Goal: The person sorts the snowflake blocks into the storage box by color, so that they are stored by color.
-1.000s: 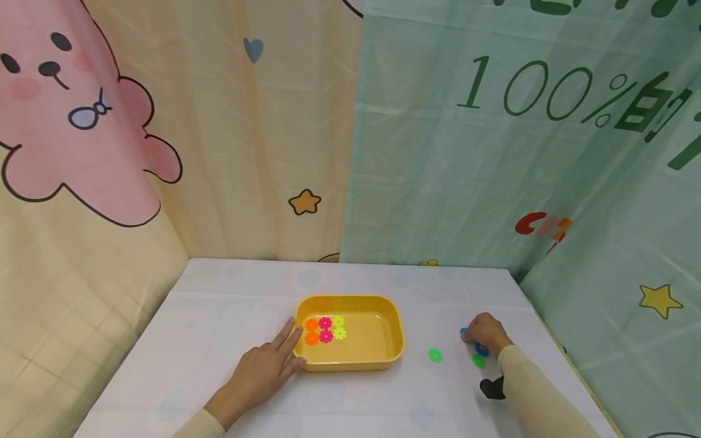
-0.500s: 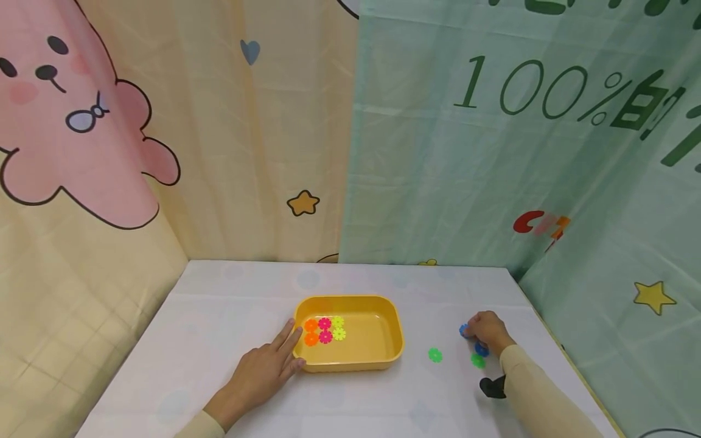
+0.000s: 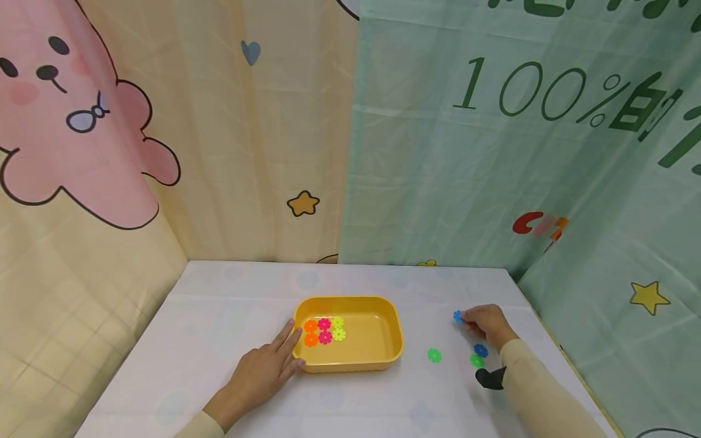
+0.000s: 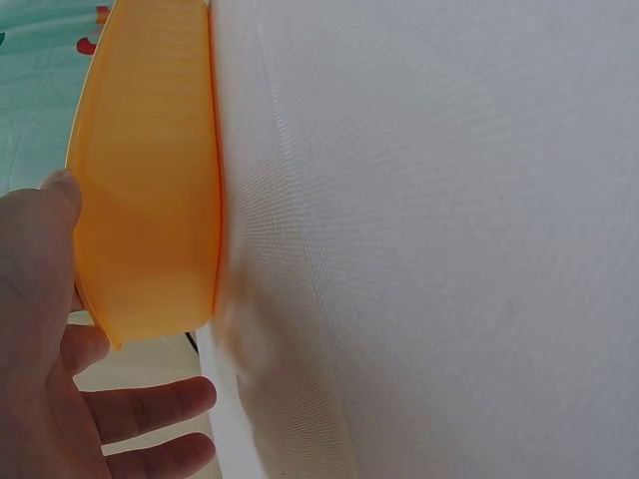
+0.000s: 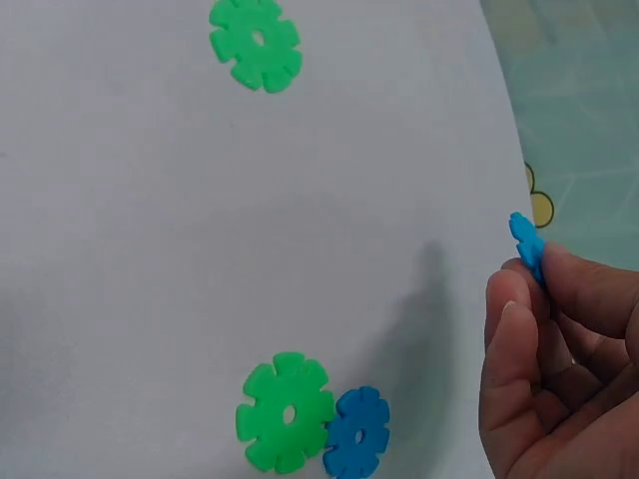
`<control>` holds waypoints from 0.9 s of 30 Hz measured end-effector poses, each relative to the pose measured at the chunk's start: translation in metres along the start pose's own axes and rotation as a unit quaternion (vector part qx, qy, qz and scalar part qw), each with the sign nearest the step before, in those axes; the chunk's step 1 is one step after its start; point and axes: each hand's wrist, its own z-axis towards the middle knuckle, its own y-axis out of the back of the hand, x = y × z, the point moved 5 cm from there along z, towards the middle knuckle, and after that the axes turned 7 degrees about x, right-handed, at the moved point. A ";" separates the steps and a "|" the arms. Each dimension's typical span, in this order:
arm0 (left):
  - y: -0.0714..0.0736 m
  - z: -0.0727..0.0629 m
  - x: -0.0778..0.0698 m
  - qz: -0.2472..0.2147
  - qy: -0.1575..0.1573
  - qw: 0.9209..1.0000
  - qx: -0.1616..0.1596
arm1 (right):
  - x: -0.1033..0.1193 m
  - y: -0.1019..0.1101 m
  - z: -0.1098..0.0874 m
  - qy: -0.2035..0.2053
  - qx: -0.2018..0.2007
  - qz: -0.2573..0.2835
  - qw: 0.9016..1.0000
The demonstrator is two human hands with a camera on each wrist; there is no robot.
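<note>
My right hand (image 3: 489, 322) pinches a blue flower-shaped plastic disc (image 5: 526, 242) between thumb and fingertips, held above the table. Below that hand lie a second blue disc (image 5: 357, 435) and a green disc (image 5: 288, 413), side by side with edges meeting. Farther left is another green disc (image 3: 434, 355), lying by itself. My left hand (image 3: 261, 371) rests against the left end of the yellow tray (image 3: 378, 359), fingers spread and mostly straight, thumb along its near wall. Inside the tray, at its left, sit pairs of orange (image 3: 310, 333), pink (image 3: 325, 330) and yellow-green discs (image 3: 338, 329).
A white cloth covers the table (image 3: 372, 401). Printed curtains (image 3: 263, 152) rise behind it and along both sides. A black object (image 3: 489, 378) shows at the right sleeve.
My right hand has lifted the blue disc and moved slightly away from me, uncovering more of the other blue disc. The left hand and tray stay put.
</note>
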 end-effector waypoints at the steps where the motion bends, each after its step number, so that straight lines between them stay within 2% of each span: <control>1: 0.000 0.000 0.000 0.000 0.000 1.000 0.001 | 0.002 -0.001 0.000 0.001 0.003 0.010 1.000; 15: 0.001 0.000 0.002 0.001 0.002 1.000 0.003 | 0.039 -0.026 -0.001 -0.003 0.036 0.091 0.995; 27: 0.000 -0.001 -0.001 -0.005 -0.009 1.000 -0.003 | 0.067 -0.051 0.003 -0.008 0.050 0.106 0.993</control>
